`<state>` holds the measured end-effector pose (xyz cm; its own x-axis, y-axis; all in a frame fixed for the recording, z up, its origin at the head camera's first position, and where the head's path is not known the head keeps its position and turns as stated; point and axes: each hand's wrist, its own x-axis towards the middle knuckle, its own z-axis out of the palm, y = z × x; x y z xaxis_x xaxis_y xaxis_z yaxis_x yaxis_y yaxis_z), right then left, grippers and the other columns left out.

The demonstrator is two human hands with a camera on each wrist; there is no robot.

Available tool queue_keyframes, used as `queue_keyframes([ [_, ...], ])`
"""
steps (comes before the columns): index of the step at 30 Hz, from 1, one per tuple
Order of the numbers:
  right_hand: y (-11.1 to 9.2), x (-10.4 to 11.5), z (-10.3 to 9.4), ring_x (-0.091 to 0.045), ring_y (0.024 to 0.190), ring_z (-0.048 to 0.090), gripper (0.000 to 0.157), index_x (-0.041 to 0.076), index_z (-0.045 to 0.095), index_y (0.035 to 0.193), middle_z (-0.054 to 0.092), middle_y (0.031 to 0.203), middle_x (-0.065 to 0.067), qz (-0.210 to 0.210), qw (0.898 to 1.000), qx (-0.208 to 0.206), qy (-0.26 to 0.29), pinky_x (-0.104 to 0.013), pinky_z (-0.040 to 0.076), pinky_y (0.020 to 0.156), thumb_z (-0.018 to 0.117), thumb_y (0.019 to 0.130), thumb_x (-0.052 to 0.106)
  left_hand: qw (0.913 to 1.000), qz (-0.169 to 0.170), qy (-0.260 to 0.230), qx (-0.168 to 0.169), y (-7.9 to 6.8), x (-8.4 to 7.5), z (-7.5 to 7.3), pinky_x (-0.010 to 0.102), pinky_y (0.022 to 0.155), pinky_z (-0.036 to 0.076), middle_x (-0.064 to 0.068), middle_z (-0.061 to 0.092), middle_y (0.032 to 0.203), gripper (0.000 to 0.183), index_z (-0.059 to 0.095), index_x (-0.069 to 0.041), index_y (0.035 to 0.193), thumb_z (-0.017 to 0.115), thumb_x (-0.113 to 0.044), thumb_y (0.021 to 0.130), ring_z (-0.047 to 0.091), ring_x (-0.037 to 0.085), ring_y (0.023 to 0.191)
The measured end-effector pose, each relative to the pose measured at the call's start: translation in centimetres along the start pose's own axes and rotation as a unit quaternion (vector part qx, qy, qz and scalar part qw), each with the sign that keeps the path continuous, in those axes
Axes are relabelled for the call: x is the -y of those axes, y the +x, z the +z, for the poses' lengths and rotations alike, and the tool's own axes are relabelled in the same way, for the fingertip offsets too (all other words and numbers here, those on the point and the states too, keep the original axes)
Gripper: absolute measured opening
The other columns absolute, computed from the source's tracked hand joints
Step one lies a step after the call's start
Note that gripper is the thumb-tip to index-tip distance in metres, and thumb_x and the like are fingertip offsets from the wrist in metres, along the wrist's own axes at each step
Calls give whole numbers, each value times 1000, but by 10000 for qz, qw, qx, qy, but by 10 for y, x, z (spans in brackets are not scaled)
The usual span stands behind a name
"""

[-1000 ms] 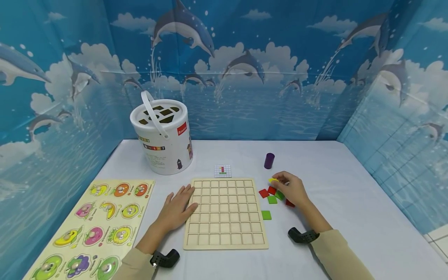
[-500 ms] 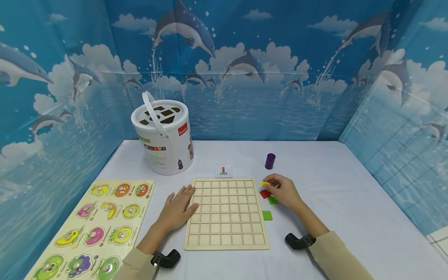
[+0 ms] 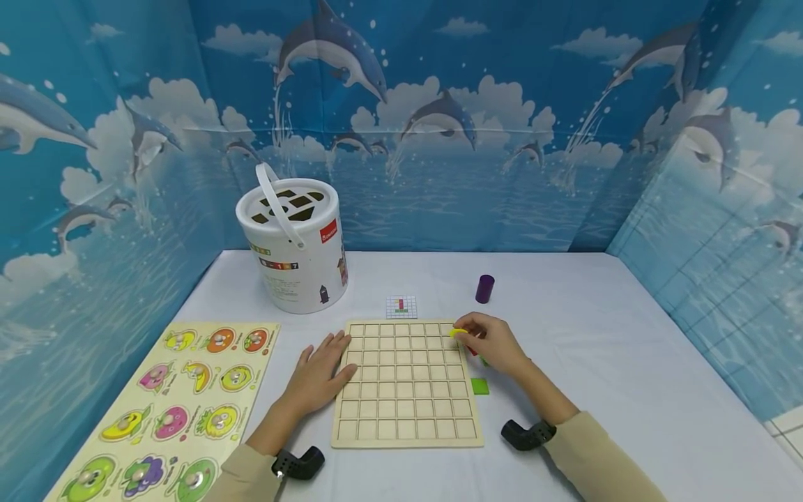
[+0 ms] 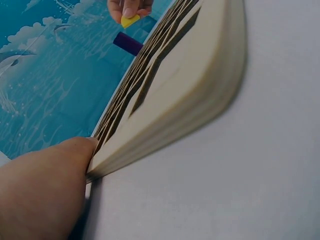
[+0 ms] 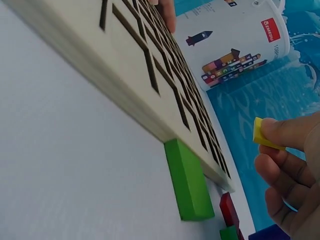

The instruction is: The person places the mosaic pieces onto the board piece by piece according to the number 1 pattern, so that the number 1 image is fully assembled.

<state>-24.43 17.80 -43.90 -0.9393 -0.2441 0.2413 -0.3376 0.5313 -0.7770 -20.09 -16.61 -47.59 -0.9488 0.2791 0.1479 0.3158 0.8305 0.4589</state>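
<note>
A pale wooden grid board (image 3: 404, 383) lies flat mid-table, its square cells bare. My left hand (image 3: 318, 376) rests on its left edge with fingers stretched out. Over the board's upper right corner, my right hand (image 3: 495, 343) pinches a yellow square tile (image 3: 459, 333) between thumb and fingertips; the right wrist view shows the yellow tile (image 5: 265, 136) held up off the table. A green tile (image 3: 479, 386) lies against the board's right edge. Beneath my right hand, red and green tiles are mostly hidden; in the right wrist view a red tile (image 5: 229, 210) peeks out.
A small pattern card (image 3: 401, 307) lies behind the board. At the back stand a purple cylinder (image 3: 485, 288) and a white lidded bucket (image 3: 297, 265). A fruit peg puzzle (image 3: 207, 387) covers the table's left. Dolphin-print curtains (image 3: 401, 188) enclose the table.
My right hand has carried the yellow tile leftward from the loose tiles to the board's upper right corner. The left hand stays in place.
</note>
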Motion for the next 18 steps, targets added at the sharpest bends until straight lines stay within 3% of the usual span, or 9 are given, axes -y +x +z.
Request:
queue_keyframes([
  [7,9,13,11,-15,80,58,12,8,71,100,68,91,1,-146,9997,181,-47,-28,48,70,73,88,10,10000,51,-36,-11,0,0,0,61,112,11,13,35,155,63,39,-5,149,52,-40,98,24,33,144],
  [18,20,29,28,-16,77,57,12,7,72,101,66,89,2,-299,9979,560,140,-28,50,68,72,89,9,9999,82,-61,-50,-1,0,-1,61,112,12,13,35,154,64,39,-5,149,52,-41,98,25,33,144],
])
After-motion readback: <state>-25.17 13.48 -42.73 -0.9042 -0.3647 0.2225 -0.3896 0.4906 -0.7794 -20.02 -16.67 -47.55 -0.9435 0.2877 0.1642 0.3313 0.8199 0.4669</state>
